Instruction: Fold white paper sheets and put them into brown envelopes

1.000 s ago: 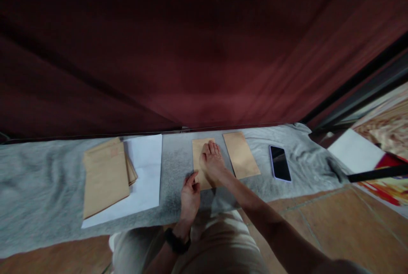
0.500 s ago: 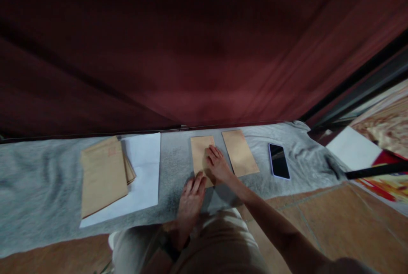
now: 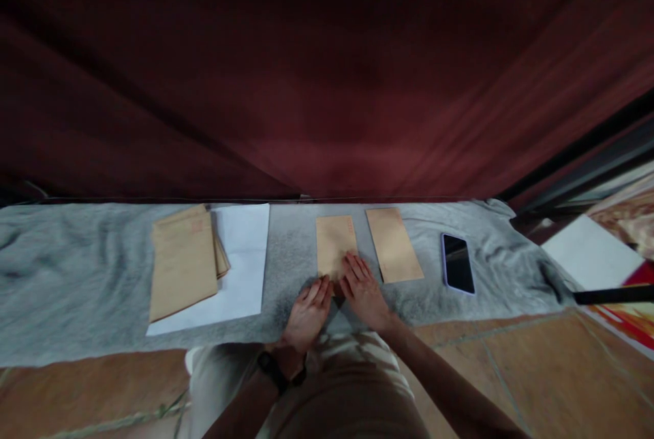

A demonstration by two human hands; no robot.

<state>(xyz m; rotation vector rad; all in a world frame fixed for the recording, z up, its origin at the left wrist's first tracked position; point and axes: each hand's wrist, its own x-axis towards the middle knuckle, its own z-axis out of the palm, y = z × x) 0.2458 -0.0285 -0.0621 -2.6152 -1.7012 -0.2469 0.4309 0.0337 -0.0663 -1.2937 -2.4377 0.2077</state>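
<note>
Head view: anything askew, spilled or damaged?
The pile of brown envelopes at left looks askew: lower pieces jut out on its right instead of lining up. No spill or clear damage shows; the middle envelope, partly covered, looks fine.

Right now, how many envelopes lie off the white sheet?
2: middle envelope, touched by left hand and right hand; right envelope, nearest the phone; more may be hidden.

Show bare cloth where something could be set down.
Bare grey cloth lies left of the brown stack, between white sheet and middle envelope, and right of the phone. Crowded: the middle envelope's near end, where left hand and right hand rest.
</note>
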